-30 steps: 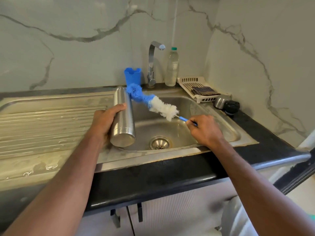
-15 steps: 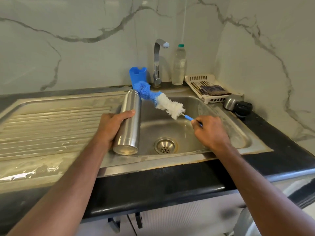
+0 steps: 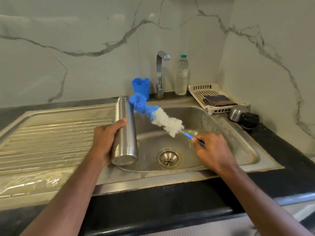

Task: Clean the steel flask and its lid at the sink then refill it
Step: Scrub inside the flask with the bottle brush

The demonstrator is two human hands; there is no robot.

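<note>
My left hand (image 3: 105, 142) grips the steel flask (image 3: 125, 132) round its middle, held tilted over the sink's left edge with its open mouth pointing away from me. My right hand (image 3: 213, 152) pinches the blue handle of a bottle brush (image 3: 156, 114). The brush's blue tip lies right beside the flask's mouth, its white bristles behind it. The flask's lid (image 3: 243, 115), steel with a black cap, lies on the counter at the right of the sink (image 3: 242, 150).
A tap (image 3: 160, 72) stands behind the basin, with a blue holder (image 3: 141, 87) to its left and a clear water bottle (image 3: 182, 75) to its right. A cream tray (image 3: 199, 92) holds a dark scrub cloth (image 3: 216, 100). The drainboard (image 3: 51, 133) is wet.
The brush tip has come closer to the flask's mouth. Both hands keep their grips; the view has shifted slightly.
</note>
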